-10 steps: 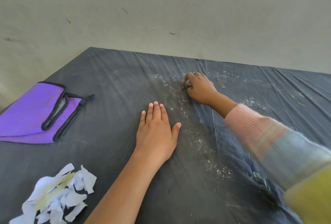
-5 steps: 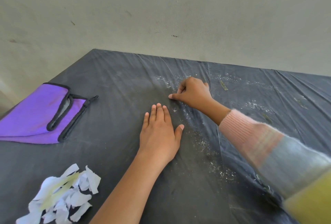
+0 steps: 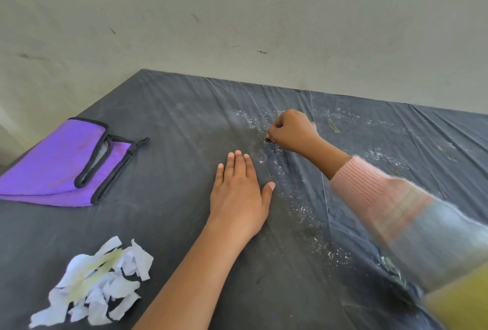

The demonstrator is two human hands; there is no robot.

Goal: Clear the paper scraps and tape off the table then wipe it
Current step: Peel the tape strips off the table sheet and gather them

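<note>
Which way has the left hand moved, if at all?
No. The left hand stays flat on the table, same gap from the purple cloth.

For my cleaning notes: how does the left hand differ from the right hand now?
The left hand lies flat with straight fingers; the right hand is curled, fingertips down. The left hand is nearer the person, the right hand farther away. The left forearm is bare; the right wears a pink sleeve. Both touch the dark table cover.
</note>
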